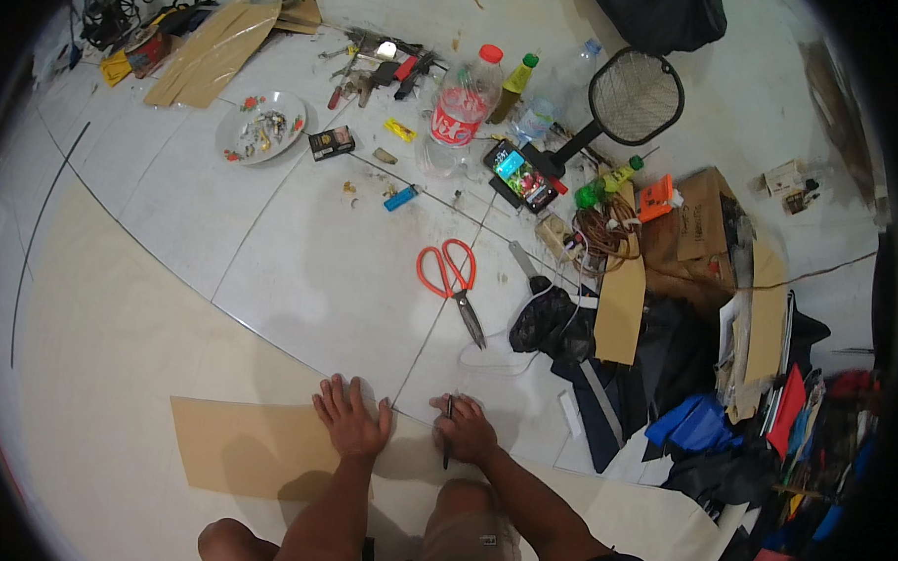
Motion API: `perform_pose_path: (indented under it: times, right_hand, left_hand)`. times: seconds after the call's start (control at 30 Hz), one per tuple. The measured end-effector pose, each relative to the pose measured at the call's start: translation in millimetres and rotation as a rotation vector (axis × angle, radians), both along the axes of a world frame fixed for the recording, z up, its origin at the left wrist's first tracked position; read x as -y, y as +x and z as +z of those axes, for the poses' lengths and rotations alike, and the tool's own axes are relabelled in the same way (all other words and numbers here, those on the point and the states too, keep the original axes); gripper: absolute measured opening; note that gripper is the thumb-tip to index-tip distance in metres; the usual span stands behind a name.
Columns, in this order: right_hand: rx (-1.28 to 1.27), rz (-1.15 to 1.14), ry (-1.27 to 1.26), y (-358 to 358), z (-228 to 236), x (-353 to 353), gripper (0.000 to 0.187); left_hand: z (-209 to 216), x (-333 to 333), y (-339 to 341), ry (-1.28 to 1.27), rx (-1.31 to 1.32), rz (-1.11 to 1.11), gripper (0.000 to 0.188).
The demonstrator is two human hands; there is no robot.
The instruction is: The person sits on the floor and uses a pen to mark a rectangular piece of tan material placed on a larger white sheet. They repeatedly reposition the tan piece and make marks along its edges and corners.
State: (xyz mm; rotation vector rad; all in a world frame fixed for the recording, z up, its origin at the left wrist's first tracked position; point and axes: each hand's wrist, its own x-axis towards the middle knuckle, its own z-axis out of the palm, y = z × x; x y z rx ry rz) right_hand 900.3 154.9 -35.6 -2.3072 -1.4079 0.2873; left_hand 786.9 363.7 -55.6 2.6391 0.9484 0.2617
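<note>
Cardboard (250, 447) | corner hidden by left hand (355, 424) | right hand (470, 432): pen (448, 441), tip unclear

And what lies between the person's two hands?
In the head view, no loose object: just cream sheet and white tile between left hand and right hand.

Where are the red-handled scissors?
The scissors lie on the tiles near the middle of the head view, beyond the right hand, left of the black bundle.

Left hand (353, 423) flat at a corner of the brown cardboard (250, 447), dark pen (447, 451) in the right hand (470, 435)
</note>
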Motion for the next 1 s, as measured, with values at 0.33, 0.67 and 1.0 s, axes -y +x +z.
perform_pose_path:
  times: [0.33,0.67,1.0]
  right_hand:
    - [0.044,0.007,0.139,1.6,8.0,-4.5,0.017]
    - [0.172,0.078,0.144,-4.8,2.1,0.2,0.022]
    - [-0.134,-0.029,-0.141,-87.0,89.2,120.5,0.025]
  left_hand:
    - [8.4,-0.7,2.0,-0.003,0.013,-0.010,0.066]
    - [-4.2,0.1,-2.7,0.076,0.079,-0.007,0.065]
    - [-16.1,-16.2,-9.9,-0.164,0.322,-0.062,0.060]
